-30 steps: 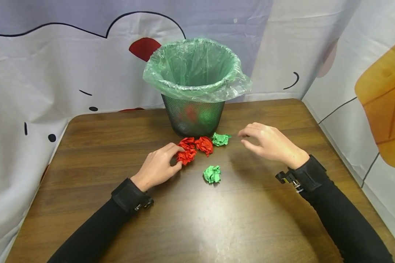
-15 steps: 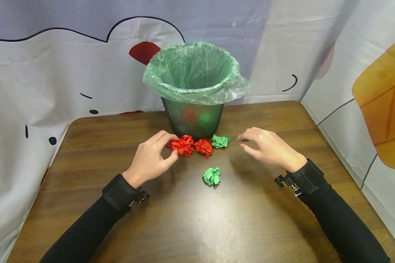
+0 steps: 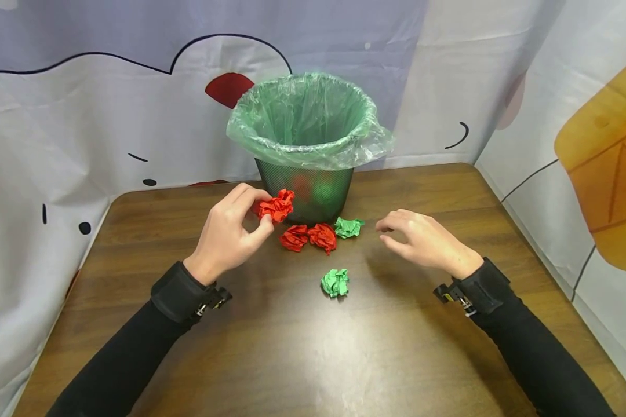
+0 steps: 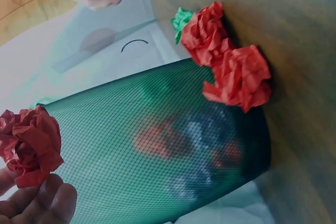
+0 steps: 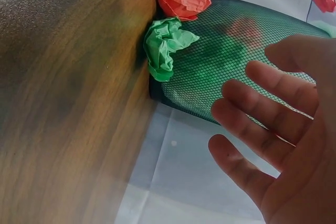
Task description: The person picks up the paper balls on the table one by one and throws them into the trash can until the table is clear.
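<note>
My left hand [image 3: 226,231] pinches a crumpled red paper ball [image 3: 277,206] between thumb and fingers, lifted off the table in front of the bin's left side. Two more red paper balls [image 3: 323,237] lie side by side at the foot of the mesh bin [image 3: 318,194]. A green paper ball [image 3: 348,227] sits just right of them, and another green paper ball [image 3: 336,283] lies nearer the front. My right hand [image 3: 422,240] hovers right of the bin with loosely bent fingers and nothing in them; the right wrist view shows its spread fingers [image 5: 262,114].
A translucent green bag [image 3: 308,147] lines the bin and hangs over its rim. Blurred red, green and pale shapes show through the mesh. The wooden table [image 3: 302,359] ends at a printed cloth [image 3: 83,127] behind and at the sides.
My left hand has lifted one red paper ball off the pile, moving up and left, which uncovers the red ball beneath. The right hand has stayed nearly still.
</note>
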A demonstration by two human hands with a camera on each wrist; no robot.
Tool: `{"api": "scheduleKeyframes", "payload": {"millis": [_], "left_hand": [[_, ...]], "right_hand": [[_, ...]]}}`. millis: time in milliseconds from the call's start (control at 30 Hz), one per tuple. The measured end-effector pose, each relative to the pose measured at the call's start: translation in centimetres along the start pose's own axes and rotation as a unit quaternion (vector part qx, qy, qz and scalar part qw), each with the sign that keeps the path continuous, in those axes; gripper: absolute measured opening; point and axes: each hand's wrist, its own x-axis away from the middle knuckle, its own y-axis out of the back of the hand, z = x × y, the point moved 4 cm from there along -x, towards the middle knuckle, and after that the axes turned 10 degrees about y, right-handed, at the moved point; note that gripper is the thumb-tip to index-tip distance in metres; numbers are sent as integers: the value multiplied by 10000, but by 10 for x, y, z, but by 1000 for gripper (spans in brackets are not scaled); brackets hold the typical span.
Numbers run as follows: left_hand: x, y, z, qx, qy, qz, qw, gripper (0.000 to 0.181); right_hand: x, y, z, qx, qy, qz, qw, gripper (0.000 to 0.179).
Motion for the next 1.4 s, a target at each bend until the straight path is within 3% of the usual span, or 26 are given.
{"api": "scheduleKeyframes", "payload": {"millis": [600,1400], "left_hand": [[-44,30,-19,79,-239,-735,9970,23],[-86,48,-22,69,-230,-1262,9917,28]], "right_hand": [[1,-2,0,-46,5,-37,10000,21],[5,-5,-3,-150,-68,-22,9999,20]]}}
